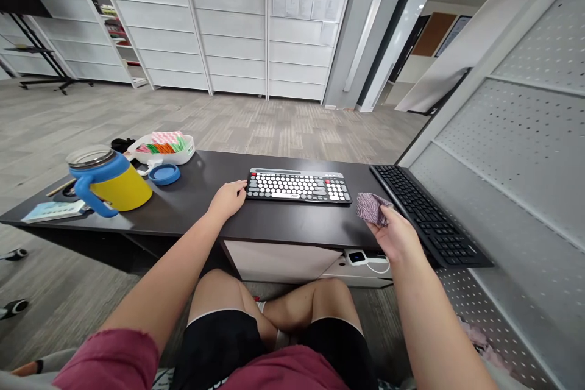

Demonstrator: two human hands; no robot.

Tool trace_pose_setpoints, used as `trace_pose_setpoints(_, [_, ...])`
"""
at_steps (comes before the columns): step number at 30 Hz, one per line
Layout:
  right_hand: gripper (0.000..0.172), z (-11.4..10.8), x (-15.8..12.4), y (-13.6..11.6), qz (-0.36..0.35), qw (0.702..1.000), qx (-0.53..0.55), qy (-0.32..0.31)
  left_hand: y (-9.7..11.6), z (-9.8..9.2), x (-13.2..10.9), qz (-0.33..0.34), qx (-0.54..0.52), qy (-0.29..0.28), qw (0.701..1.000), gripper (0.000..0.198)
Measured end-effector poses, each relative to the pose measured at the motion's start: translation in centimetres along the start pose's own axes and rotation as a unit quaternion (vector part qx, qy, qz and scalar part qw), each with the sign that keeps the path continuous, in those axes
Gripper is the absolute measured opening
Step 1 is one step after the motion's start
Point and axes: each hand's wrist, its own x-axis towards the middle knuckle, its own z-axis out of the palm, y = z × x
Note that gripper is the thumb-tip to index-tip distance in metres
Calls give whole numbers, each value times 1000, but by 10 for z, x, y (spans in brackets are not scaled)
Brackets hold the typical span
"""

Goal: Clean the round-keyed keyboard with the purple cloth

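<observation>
A black keyboard (299,187) with white and grey round keys and a few red ones lies flat on the dark desk (274,222). My left hand (227,200) holds its left end, fingers at the upper corner and thumb lower down the edge. Just off the keyboard's right end, my right hand (395,234) grips a folded purple cloth (372,208) with a dark wavy pattern. The thumb lies on top of the cloth and the other fingers are mostly hidden beneath it. The cloth is held slightly above the desk, apart from the keyboard.
A second, all-black keyboard (425,213) stands aslant along the right panel (516,128). On the left are a yellow and blue mug (121,180), a blue lid (164,173), a white basket (185,151) with colourful packets and a light-blue packet (55,210). A watch on a charger (356,257) sits below the desk edge.
</observation>
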Motion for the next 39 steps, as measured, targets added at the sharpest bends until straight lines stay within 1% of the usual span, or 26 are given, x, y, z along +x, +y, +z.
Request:
trace_pose_setpoints(3, [15,9,-5,5,21,999,-16,-37,0,0,0,-3,1,-2,1000,52])
trace_pose_setpoints(6, [23,22,-11,10,46,992,-43,-105,1,-1,-1,-1,-1,-4,1000,51])
trace_pose_setpoints(9, [36,34,-12,18,90,968,-111,-207,2,-2,-2,-1,-2,-4,1000,51])
trace_pose_setpoints(10, [39,37,-11,22,91,955,-159,-232,3,-2,-2,-2,-1,-3,1000,51])
trace_pose_setpoints(11, [40,40,-11,25,76,940,-220,-248,4,-3,-2,-2,0,-3,1000,51])
trace_pose_setpoints(12, [41,43,-10,29,46,922,-290,-253,5,-3,-2,-2,1,-5,1000,51])
trace_pose_setpoints(14, [41,46,-10,36,-40,874,-419,-245,7,-5,-3,-3,2,-10,1000,51])
trace_pose_setpoints(16, [41,46,-12,40,-110,830,-491,-238,10,-7,-3,-7,3,-15,1000,52])
trace_pose_setpoints(17, [41,45,-13,41,-127,819,-507,-238,11,-8,-3,-9,4,-17,1000,51])
trace_pose_setpoints(19, [43,43,-16,41,-134,813,-513,-240,13,-8,-4,-11,7,-18,1000,51])
trace_pose_setpoints(22, [47,38,-20,42,-130,819,-507,-236,14,-8,-4,-10,10,-14,1000,50])
trace_pose_setpoints(24, [47,35,-25,44,-146,829,-495,-217,14,-9,-5,-8,10,-11,1000,50])
trace_pose_setpoints(26, [44,31,-32,47,-203,844,-466,-168,15,-10,-5,-7,9,-11,1000,50])
trace_pose_setpoints(27, [42,29,-36,48,-250,844,-453,-141,16,-10,-5,-9,10,-11,1000,50])
trace_pose_setpoints(28, [39,27,-40,49,-301,834,-446,-120,17,-11,-5,-11,11,-12,1000,50])
trace_pose_setpoints(29, [36,25,-44,49,-350,815,-447,-114,17,-11,-5,-12,11,-12,1000,50])
trace_pose_setpoints(30, [33,24,-47,49,-388,791,-456,-125,17,-12,-5,-13,11,-13,1000,50])
trace_pose_setpoints(31, [31,25,-48,48,-410,765,-473,-152,17,-12,-4,-14,10,-13,1000,49])
trace_pose_setpoints(33, [28,28,-49,48,-411,720,-514,-222,17,-11,-4,-14,9,-12,1000,49])
trace_pose_setpoints(35, [25,34,-46,49,-385,682,-558,-274,15,-10,-3,-12,8,-10,1000,49])
trace_pose_setpoints(37, [24,39,-41,53,-365,651,-597,-294,14,-9,-3,-11,9,-8,1000,49])
trace_pose_setpoints(39, [27,40,-39,59,-361,632,-620,-292,13,-8,-3,-9,9,-9,1000,50])
